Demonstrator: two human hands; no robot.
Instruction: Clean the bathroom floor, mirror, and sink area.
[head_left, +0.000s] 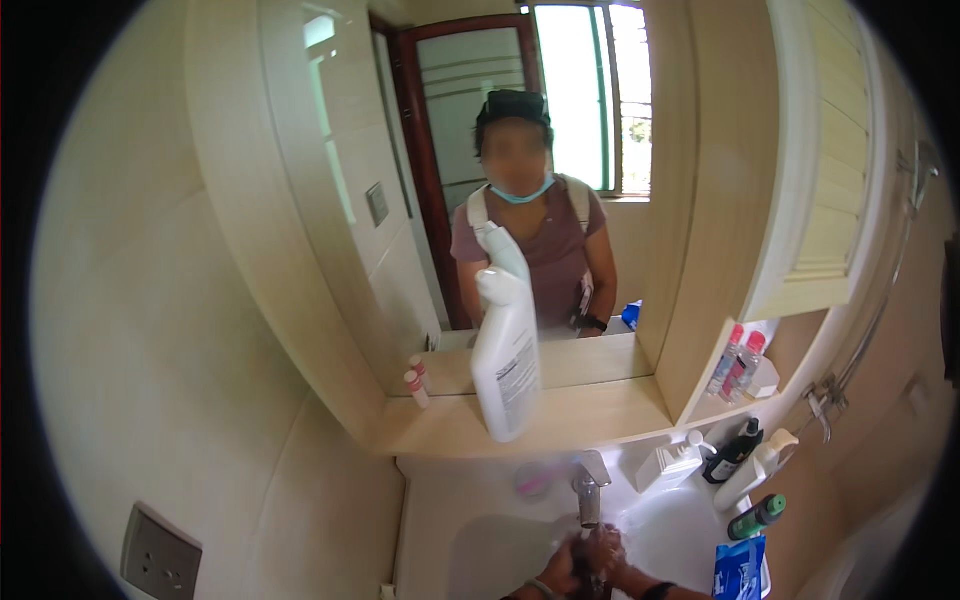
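Low in the view, my left hand (561, 568) and my right hand (602, 553) are close together in the white washbasin (671, 536), right under the spout of the chrome faucet (590, 487). Something dark lies between them; blur hides whether it is an object or shadow, and the fingers are hard to make out. A band circles the left wrist and a dark band the right. Above the basin, a white plastic bottle with an angled neck (506, 360) stands on the wooden shelf (600, 412) before the mirror (600, 285).
Right of the faucet stand a white pump dispenser (669, 465), a black bottle (733, 454), another pump bottle (750, 476), a green-capped bottle (756, 517) and a blue packet (739, 568). A small pink-and-white tube (416, 390) stands on the shelf. A wall socket (161, 555) is at left.
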